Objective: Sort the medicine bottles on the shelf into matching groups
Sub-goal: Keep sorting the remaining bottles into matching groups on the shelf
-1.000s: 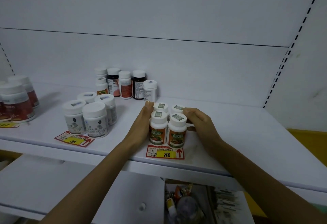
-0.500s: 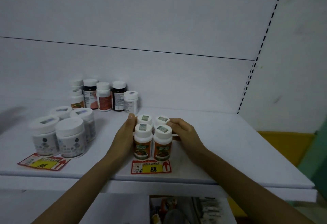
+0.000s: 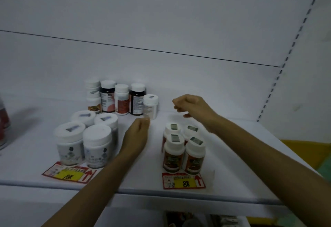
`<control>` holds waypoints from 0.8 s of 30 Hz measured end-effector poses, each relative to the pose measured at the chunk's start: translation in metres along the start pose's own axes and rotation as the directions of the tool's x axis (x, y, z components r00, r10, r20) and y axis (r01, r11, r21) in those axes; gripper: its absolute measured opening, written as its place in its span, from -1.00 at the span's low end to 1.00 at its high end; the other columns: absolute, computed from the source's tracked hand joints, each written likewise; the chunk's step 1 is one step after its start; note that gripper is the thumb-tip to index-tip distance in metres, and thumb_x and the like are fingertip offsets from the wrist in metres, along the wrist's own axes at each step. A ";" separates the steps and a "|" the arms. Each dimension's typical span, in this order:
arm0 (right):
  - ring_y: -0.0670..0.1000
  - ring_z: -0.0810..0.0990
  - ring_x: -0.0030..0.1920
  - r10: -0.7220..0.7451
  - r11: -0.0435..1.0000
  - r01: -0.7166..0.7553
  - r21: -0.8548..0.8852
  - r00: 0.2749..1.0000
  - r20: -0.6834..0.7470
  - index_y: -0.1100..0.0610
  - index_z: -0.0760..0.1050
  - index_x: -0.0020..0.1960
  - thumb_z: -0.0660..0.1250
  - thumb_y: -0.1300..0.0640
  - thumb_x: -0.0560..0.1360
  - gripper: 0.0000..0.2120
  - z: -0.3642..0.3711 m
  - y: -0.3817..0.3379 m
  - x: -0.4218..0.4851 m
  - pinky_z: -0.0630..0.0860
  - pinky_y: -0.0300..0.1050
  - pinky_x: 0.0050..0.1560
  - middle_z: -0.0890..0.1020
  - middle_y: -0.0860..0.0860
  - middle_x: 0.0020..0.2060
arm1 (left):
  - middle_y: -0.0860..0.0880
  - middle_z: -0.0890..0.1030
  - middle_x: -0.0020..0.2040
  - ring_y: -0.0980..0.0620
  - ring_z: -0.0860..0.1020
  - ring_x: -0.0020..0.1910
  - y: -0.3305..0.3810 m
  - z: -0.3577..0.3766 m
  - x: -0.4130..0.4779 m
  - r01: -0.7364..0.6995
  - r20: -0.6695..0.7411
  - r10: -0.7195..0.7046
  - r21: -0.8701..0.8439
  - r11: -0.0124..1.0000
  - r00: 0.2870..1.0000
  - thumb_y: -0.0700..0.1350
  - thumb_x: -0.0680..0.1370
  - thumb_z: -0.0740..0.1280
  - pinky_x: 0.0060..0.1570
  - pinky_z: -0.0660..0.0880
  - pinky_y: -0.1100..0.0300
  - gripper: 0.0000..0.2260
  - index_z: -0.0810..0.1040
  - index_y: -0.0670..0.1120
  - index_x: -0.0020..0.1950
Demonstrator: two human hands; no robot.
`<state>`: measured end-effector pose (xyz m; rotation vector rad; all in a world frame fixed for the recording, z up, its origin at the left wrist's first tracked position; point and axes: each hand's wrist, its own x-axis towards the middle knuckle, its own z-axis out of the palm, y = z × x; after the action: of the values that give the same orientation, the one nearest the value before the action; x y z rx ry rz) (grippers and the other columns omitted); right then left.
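Note:
Several small orange-labelled bottles (image 3: 184, 148) with white caps stand grouped at the shelf front, behind a price tag marked 88 (image 3: 184, 181). My right hand (image 3: 192, 107) hovers above and behind them, fingers loosely curled, holding nothing. My left hand (image 3: 137, 134) is to their left, fingers together and reaching toward a small white bottle (image 3: 150, 106), its fingertips at the bottle's base. At the back stands a mixed row of dark and white bottles (image 3: 121, 99). Several big white jars (image 3: 86, 137) form a group at the left.
The white shelf (image 3: 232, 173) has a second price tag (image 3: 69, 173) in front of the big jars. Red-labelled bottles (image 3: 3, 124) show at the far left edge. The right side wall (image 3: 304, 83) closes the shelf. A lower shelf holds items below.
Both hands have let go of the orange-labelled group. My left hand moved up toward the small white bottle; my right hand lifted above and behind the group. The view shifted.

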<state>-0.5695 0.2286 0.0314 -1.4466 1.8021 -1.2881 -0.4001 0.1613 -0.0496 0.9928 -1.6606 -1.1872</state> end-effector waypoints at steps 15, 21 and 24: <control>0.11 0.44 0.20 -0.005 0.674 0.211 -0.708 0.960 0.281 0.11 0.29 0.36 0.36 -0.09 0.46 -0.44 0.060 -0.003 0.129 0.35 -0.12 0.06 0.45 0.13 0.29 | 0.04 0.53 0.11 0.14 0.48 0.05 -0.005 -0.002 -0.004 -0.067 0.065 0.063 0.072 0.995 0.996 0.00 0.56 0.25 -0.08 0.38 0.34 -0.67 0.41 -0.04 0.30; 0.05 0.48 -0.02 -0.190 0.751 0.270 -0.603 0.962 0.194 0.12 0.43 0.12 0.43 -0.05 0.41 -0.60 0.059 0.012 0.123 0.42 -0.08 -0.03 0.56 0.09 0.09 | 0.02 0.54 0.11 0.10 0.50 0.06 -0.004 -0.002 0.000 -0.072 0.042 0.069 0.070 0.995 0.997 -0.01 0.56 0.25 -0.01 0.41 0.28 -0.68 0.40 -0.04 0.29; 0.05 0.52 0.01 -0.235 0.805 0.263 -0.532 0.964 0.122 0.11 0.48 0.10 0.46 -0.01 0.38 -0.63 0.045 0.009 0.107 0.45 -0.11 -0.05 0.57 0.04 0.04 | -0.02 0.55 0.16 0.10 0.50 0.05 -0.004 -0.003 0.001 -0.061 0.030 0.059 0.063 0.996 0.998 -0.01 0.56 0.25 -0.05 0.44 0.28 -0.66 0.39 -0.04 0.31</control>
<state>-0.5711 0.1126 0.0229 -2.0602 2.1029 -0.8592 -0.3969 0.1591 -0.0526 0.9629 -1.7481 -1.1196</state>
